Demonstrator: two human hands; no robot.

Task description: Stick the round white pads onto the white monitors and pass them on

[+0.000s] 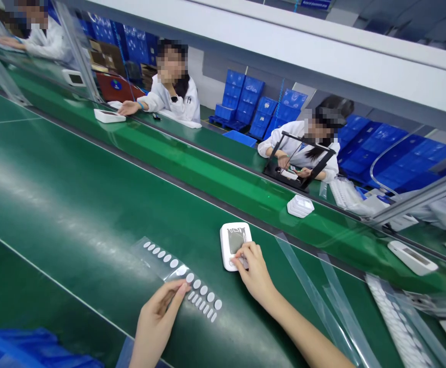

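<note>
A clear sheet (154,263) bearing rows of white oval and narrow stickers (203,290) lies on the green table. My left hand (157,319) pinches the sheet's near edge, about midway along it, between thumb and forefinger. To the right, a white device with a grey screen (236,241), shaped like a blood pressure monitor, rests face up. The fingers of my right hand (256,273) are drawn together on its lower face, touching it and covering part of it. Whether something small is between those fingertips is hidden.
Long clear plastic strips (318,301) lie right of my right forearm. Beyond runs a green conveyor (207,174) with stacked white parts (300,205) and another white device (412,258). Co-workers (177,97) sit across. A blue bin (27,350) is at lower left.
</note>
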